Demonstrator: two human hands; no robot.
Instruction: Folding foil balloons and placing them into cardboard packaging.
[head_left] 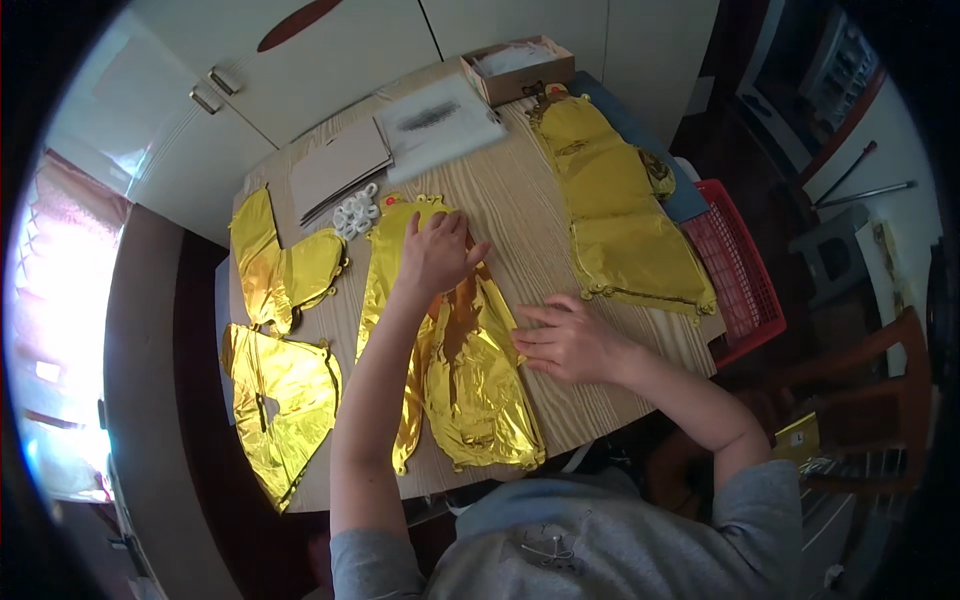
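Observation:
A flat gold foil balloon, not inflated, lies in front of me on the wooden table, with creases and brownish reflections down its middle. My left hand rests on its far part, palm down, with the fingers spread. Beside the balloon's right edge is my right hand; its fingers are stretched out toward the foil, and their tips appear to touch it. Neither hand grips anything. A small red dot marks the balloon's far end, partly next to my left fingers.
More gold foil pieces lie at the left and a long foil balloon at the right. White rings, grey-brown cardboard sheets, a clear plastic bag and a cardboard box sit farther back. A red basket stands beyond the right edge.

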